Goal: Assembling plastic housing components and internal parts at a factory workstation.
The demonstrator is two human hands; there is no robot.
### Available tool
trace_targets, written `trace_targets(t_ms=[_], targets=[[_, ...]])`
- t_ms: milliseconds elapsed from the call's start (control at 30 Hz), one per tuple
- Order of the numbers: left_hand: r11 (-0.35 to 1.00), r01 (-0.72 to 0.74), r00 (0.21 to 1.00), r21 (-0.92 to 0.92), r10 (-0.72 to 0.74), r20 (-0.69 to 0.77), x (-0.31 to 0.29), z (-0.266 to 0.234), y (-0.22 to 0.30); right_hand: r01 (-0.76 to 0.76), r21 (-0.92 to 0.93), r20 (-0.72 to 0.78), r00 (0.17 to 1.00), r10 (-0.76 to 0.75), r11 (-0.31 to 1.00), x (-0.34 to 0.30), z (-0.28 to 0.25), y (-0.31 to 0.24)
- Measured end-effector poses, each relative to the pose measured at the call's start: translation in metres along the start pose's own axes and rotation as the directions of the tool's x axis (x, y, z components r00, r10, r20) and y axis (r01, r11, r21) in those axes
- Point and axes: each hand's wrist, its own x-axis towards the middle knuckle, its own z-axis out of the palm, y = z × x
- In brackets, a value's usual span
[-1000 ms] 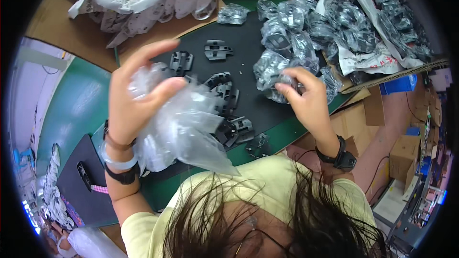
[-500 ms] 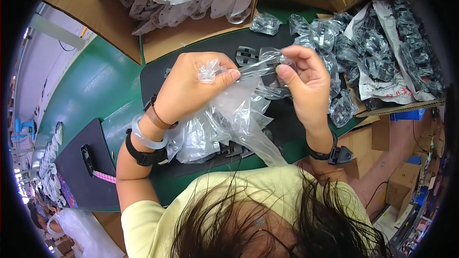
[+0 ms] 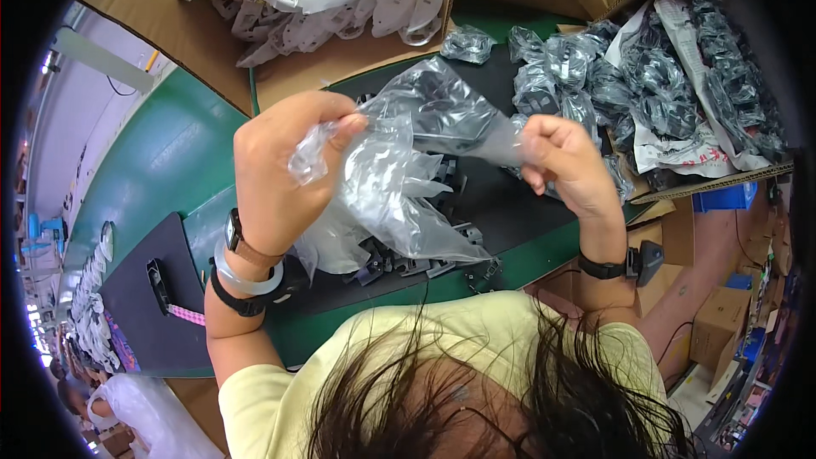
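Observation:
A clear plastic bag is stretched between my hands above the dark mat. My left hand is closed, pinching one end of it, and a crumpled bit of clear plastic pokes out of the fist. At the other end, my right hand has its fingers closed on the bag's edge. More crumpled clear bags hang below my left hand. Under them, small dark grey plastic parts lie on the mat, partly covered. Whether the stretched bag holds anything is unclear.
A cardboard box of wrapped white parts stands at the far left. Several bagged dark parts lie by the box on the right. One bagged part sits apart. A black object with a pink strap lies left. Another person is lower left.
My hands have moved apart, the left one leftward and the right one rightward and nearer. The plastic between them has spread from a narrow twist into a wide sheet.

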Motion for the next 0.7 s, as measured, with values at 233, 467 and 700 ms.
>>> trace_targets(t_ms=[233, 467, 700], targets=[[0.992, -0.124, 0.986, 0.017, 0.121, 0.118, 0.012, -0.001, 0.0, 0.482, -0.415, 0.011, 0.851, -0.526, 0.771, 0.01, 0.032, -0.005], [0.923, -0.336, 0.907, 0.187, 0.264, 0.33, 0.025, -0.008, 0.006, 0.28, -0.329, 0.385, 0.912, -0.143, 0.902, 0.054, 0.037, -0.025], [0.934, -0.258, 0.913, 0.247, 0.151, 0.38, 0.012, -0.007, 0.014, 0.43, -0.742, 0.267, 0.893, -0.362, 0.514, 0.036, 0.052, -0.035]])
